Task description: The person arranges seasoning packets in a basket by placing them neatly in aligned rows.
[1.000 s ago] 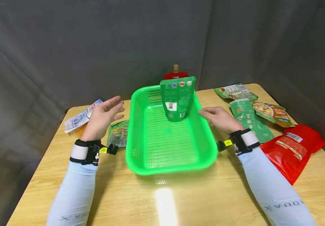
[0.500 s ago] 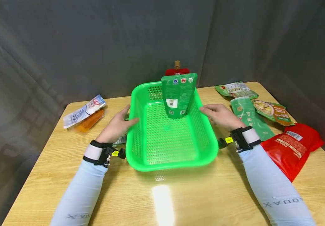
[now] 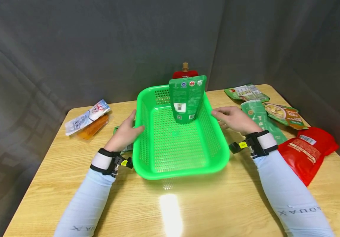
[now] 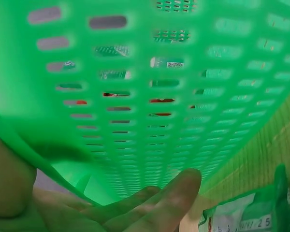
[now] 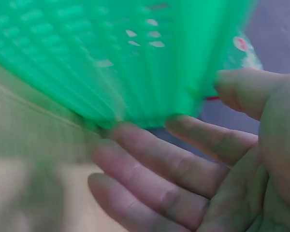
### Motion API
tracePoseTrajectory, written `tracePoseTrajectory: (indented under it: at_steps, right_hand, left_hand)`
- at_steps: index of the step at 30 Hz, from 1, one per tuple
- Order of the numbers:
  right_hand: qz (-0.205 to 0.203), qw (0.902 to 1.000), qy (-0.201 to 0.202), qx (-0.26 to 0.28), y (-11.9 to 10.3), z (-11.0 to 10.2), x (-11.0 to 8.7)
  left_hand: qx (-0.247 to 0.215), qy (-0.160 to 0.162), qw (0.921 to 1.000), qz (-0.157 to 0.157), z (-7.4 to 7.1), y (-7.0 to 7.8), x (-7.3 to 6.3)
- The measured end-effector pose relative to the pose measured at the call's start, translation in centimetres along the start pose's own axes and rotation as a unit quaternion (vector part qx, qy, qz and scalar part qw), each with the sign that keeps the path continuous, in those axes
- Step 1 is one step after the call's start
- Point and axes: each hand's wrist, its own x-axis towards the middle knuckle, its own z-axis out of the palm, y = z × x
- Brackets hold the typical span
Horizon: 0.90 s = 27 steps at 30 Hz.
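The head camera looks forward and down from above the desk (image 3: 78,187), and it takes in the left hand (image 3: 125,133) and the right hand (image 3: 234,120), with the green basket (image 3: 182,173) in the middle. The left wrist camera faces the basket's outer left wall from very near. The right wrist camera is likewise close to the opposite wall. All three views share the basket.

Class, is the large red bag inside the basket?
No, the large red bag lies on the table to the right of the basket.
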Motion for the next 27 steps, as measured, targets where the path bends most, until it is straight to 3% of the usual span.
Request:
tracePoseTrajectory:
  at_steps: [5,10,13,19,27]
  right_hand:
    - [-0.013,0.9992,0.020,-0.032,-0.4,-2.2,-1.8]
    - [0.009,0.9914,0.048,-0.121,-0.3,-5.3,-4.7]
    - [0.027,0.9809,0.055,-0.185,0.3,-7.2,-6.5]
    - [0.019,0.9565,0.077,-0.281,3.5,-9.6,-10.0]
    - [-0.021,0.9174,0.087,-0.388,8.0,-10.3,-14.3]
  left_hand:
    - [-0.014,-0.007,0.9998,0.008,0.2,-0.3,0.2]
    - [-0.021,-0.009,0.9997,0.010,0.1,-0.4,0.3]
    - [-0.019,-0.012,0.9997,0.012,-0.1,-0.3,0.2]
    - [-0.008,-0.015,0.9998,0.010,-0.1,0.0,0.0]
    - [-0.034,-0.021,0.9991,0.016,0.0,-0.3,0.3]
